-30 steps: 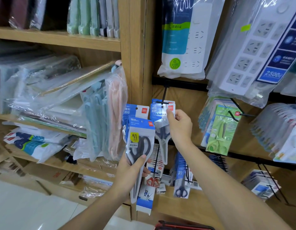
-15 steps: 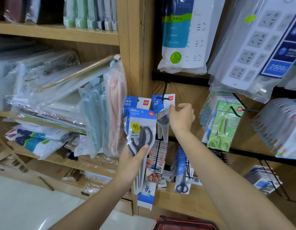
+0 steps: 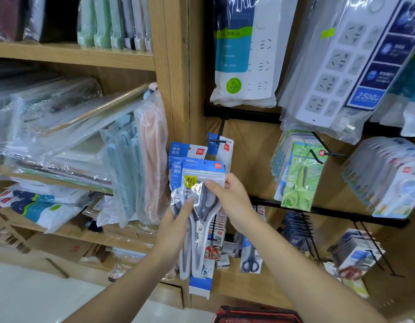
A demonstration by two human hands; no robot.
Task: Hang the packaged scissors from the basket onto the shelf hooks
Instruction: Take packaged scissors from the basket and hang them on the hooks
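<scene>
A stack of scissor packs point(image 3: 178, 157) is gripped by the left hand point(image 3: 176, 231) — thumb pressed on the front, fingers curled behind. The front pack point(image 3: 201, 170) is pinched at its right edge by the right hand point(image 3: 234, 201), with the thumb on the clear film and the fingers wrapped behind. The stack is held upright by the post point(image 3: 176, 78), just below and left of the hook point(image 3: 221, 129), on which a hung pack point(image 3: 225, 152) is seen. The basket point(image 3: 257, 315) is cut off at the bottom edge — contents hidden.
</scene>
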